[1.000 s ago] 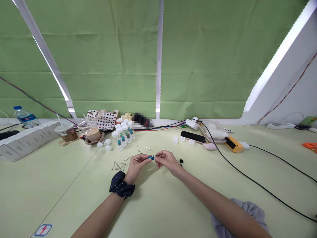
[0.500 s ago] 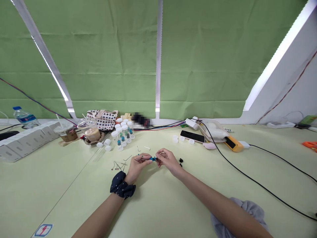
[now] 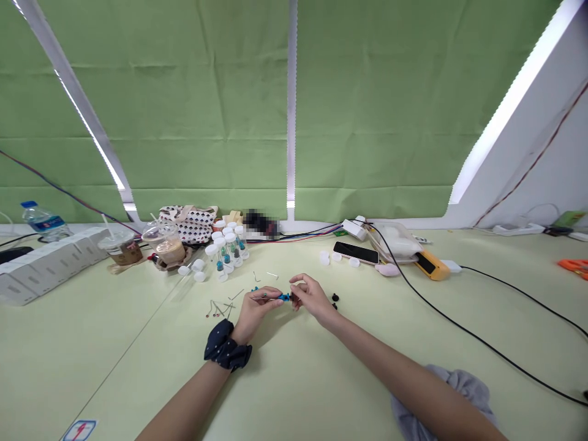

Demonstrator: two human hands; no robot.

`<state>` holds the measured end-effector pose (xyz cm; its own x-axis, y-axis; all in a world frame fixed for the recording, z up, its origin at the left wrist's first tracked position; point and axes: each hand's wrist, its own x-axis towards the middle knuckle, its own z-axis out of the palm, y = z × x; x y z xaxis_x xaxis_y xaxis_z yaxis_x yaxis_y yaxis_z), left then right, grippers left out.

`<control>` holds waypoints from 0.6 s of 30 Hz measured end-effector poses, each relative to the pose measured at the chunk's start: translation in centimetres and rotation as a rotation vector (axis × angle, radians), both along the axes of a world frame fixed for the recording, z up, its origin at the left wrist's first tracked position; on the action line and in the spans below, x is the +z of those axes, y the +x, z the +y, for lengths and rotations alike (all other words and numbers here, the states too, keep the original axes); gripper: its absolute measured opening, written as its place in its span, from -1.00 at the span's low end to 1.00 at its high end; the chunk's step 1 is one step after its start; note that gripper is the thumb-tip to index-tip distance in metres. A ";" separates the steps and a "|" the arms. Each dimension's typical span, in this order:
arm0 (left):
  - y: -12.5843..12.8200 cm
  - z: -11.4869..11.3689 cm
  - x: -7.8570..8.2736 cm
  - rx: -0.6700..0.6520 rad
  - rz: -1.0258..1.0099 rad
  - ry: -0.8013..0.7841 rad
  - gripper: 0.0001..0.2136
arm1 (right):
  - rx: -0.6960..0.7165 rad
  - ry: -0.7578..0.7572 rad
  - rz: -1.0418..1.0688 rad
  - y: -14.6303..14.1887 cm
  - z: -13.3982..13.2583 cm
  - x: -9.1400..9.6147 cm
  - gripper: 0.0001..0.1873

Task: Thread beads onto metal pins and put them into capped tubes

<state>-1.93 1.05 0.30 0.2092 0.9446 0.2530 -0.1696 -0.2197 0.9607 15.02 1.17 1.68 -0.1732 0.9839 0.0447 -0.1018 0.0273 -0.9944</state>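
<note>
Left hand (image 3: 255, 311) pinches a blue part (image 3: 285, 297); right hand (image 3: 314, 300) curls beside it, grip unclear.

A small blue part (image 3: 285, 297) sits between left hand (image 3: 257, 307) and right hand (image 3: 314, 300).

On my feed I count one phone (image 3: 356, 252); far left of it, one bottle (image 3: 46, 223), two cups (image 3: 169, 250), three loose lids (image 3: 198, 264); in front of it, one left hand (image 3: 253, 309), one right hand (image 3: 315, 300), one held blue piece (image 3: 285, 297), two black parts (image 3: 335, 297); right of it, one yellow device (image 3: 441, 270).
</note>
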 end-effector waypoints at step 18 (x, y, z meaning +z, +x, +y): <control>0.1 0.1 -0.3 0.009 0.006 -0.017 -0.88 | -0.013 -0.015 -0.010 -0.2 0.1 -0.6 -0.68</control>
